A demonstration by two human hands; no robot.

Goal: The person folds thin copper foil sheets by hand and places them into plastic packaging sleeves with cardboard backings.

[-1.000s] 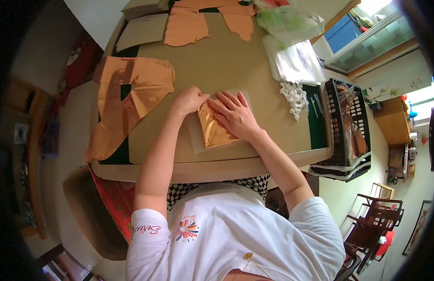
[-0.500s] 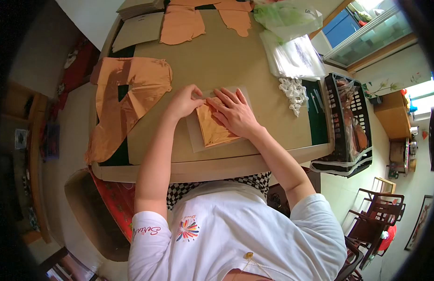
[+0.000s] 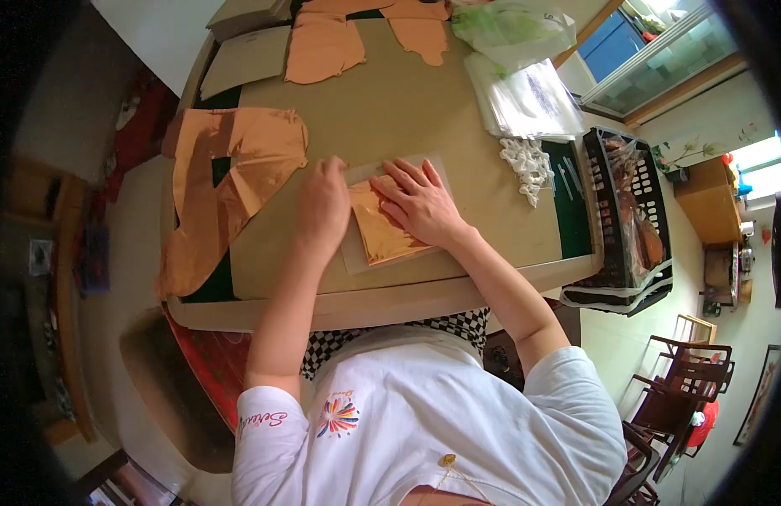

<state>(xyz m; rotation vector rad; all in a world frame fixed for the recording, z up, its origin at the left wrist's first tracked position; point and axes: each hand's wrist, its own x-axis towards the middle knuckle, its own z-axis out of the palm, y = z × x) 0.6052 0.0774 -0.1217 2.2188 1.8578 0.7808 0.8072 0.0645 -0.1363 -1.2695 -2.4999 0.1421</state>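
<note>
A folded copper-coloured foil piece (image 3: 382, 232) lies on a translucent plastic sheet (image 3: 354, 253) near the table's front. My right hand (image 3: 417, 202) rests flat on the foil's upper right part, fingers spread. Just left of the sheet's upper left corner is my left hand (image 3: 326, 202), its fingers curled together; what they hold, if anything, is too small to make out. To the left, a large flat foil piece (image 3: 260, 152) is spread over the table edge.
Clear plastic bags (image 3: 529, 101) and white ribbon-like pieces (image 3: 525, 167) lie at the right of the table (image 3: 390, 101). More foil pieces (image 3: 323, 51) and grey cards (image 3: 247, 63) are at the back. A black crate (image 3: 626, 219) stands beyond the right edge.
My left hand has moved slightly left off the foil's upper left corner and its fingers have curled in. My right hand stays on the foil.
</note>
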